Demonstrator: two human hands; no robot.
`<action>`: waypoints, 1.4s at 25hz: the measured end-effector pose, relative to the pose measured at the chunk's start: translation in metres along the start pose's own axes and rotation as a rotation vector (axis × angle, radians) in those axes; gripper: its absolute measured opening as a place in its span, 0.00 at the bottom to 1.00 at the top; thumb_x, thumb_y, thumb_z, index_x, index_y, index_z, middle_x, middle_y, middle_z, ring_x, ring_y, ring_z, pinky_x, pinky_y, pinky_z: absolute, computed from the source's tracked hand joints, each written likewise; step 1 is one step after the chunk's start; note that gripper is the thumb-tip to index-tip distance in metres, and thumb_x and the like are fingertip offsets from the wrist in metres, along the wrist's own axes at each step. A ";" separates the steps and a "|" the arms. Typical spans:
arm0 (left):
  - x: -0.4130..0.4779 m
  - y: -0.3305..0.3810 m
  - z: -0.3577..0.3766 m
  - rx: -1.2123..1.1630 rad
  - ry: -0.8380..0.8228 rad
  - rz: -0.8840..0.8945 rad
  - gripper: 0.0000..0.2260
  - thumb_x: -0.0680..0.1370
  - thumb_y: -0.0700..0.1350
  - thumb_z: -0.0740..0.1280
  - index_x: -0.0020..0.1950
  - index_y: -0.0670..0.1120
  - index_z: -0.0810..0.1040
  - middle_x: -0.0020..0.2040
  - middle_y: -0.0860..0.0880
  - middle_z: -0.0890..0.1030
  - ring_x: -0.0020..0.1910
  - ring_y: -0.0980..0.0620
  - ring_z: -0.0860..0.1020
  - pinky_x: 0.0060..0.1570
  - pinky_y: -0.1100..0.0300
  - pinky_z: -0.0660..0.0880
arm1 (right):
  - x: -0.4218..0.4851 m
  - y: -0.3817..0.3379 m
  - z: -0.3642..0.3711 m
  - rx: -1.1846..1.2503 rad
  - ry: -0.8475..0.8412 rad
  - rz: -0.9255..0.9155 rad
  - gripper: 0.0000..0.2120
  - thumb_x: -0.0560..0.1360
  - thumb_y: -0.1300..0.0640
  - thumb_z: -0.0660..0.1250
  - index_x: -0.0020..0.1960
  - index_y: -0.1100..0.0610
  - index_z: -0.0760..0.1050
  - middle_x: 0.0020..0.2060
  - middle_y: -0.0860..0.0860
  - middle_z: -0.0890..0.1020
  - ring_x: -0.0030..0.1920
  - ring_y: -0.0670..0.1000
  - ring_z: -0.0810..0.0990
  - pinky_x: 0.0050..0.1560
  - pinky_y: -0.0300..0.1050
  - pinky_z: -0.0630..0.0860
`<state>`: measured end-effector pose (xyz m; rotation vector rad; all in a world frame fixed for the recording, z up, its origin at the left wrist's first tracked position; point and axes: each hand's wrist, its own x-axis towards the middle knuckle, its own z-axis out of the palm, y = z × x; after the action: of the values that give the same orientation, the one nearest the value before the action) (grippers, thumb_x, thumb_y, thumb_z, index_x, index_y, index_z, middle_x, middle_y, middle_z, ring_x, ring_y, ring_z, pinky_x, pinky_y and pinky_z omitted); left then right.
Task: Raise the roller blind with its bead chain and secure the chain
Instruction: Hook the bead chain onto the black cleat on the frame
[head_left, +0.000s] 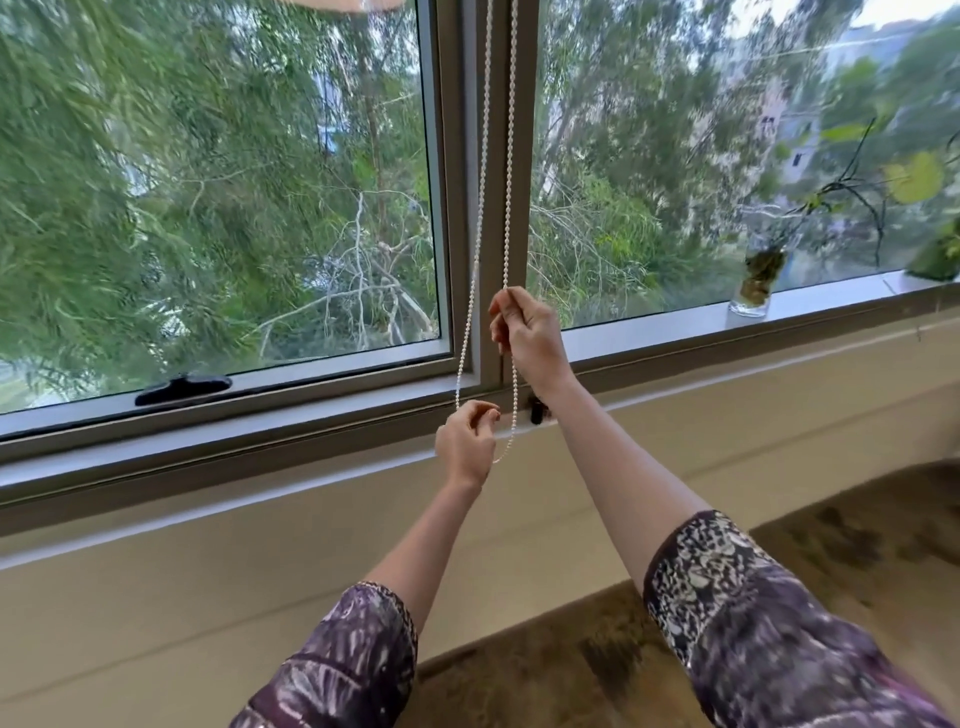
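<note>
A white bead chain (480, 171) hangs as a loop in two strands down the window's grey centre post (470, 218). My right hand (527, 332) is pinched on the right strand just above the sill. Lower and to the left, my left hand (465, 441) grips the left strand near the loop's bottom, which curves beside its fingers. The blind's pale bottom edge (343, 4) shows only at the very top of the view. A small dark fitting (537, 412) sits on the frame behind my right wrist, partly hidden.
A black window handle (182, 389) lies on the left pane's lower frame. A glass vase (753, 283) with leafy stems stands on the sill at right. A brown patterned surface (597, 665) lies below the beige wall. Trees fill both panes.
</note>
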<state>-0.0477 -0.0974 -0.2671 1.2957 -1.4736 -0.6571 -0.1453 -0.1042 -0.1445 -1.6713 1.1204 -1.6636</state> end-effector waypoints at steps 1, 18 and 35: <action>0.006 -0.002 0.004 0.026 -0.001 0.020 0.06 0.77 0.42 0.66 0.49 0.46 0.83 0.46 0.49 0.86 0.46 0.50 0.82 0.50 0.55 0.77 | 0.001 0.012 -0.001 0.000 -0.010 0.014 0.10 0.81 0.62 0.57 0.44 0.59 0.73 0.33 0.53 0.77 0.31 0.48 0.74 0.32 0.38 0.72; 0.090 -0.048 0.090 0.032 0.029 -0.060 0.03 0.73 0.46 0.71 0.46 0.51 0.84 0.43 0.54 0.86 0.45 0.55 0.82 0.43 0.68 0.73 | 0.065 0.153 -0.036 -0.184 -0.115 0.112 0.08 0.75 0.52 0.69 0.50 0.55 0.82 0.40 0.51 0.86 0.41 0.51 0.84 0.44 0.48 0.80; 0.105 -0.076 0.127 0.035 0.116 -0.010 0.05 0.73 0.45 0.72 0.48 0.48 0.83 0.42 0.55 0.85 0.40 0.60 0.82 0.42 0.63 0.79 | 0.061 0.302 -0.114 -0.912 -0.510 0.415 0.22 0.73 0.64 0.63 0.65 0.50 0.75 0.56 0.55 0.78 0.56 0.58 0.77 0.55 0.47 0.73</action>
<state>-0.1246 -0.2442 -0.3407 1.3465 -1.3906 -0.5560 -0.3201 -0.2907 -0.3510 -1.9917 1.9096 -0.3967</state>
